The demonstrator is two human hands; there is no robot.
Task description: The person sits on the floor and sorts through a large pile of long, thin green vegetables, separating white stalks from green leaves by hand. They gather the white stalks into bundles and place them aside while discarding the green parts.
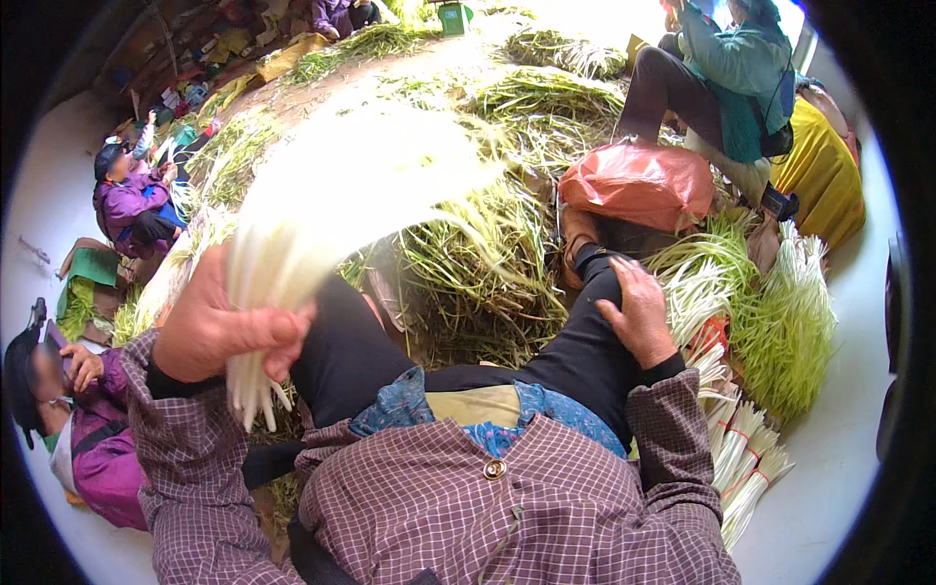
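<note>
My left hand is closed around a thick bunch of long pale stalks, likely blanched garlic chives. Their white ends stick out below my fist, and the upper part is blurred and washed out by glare. My right hand rests on my right knee in black trousers, fingers apart, holding nothing. Between my knees lies a heap of green and yellowed leaves. To the right of my right hand are loose pale stalks and several bundles of white stalks tied with red bands.
A large upright bundle of stalks stands by the white wall at right. A pink-orange sack lies ahead, beside a seated person in teal. Two people in purple sit at left. Leaf piles cover the floor beyond, with a green scale.
</note>
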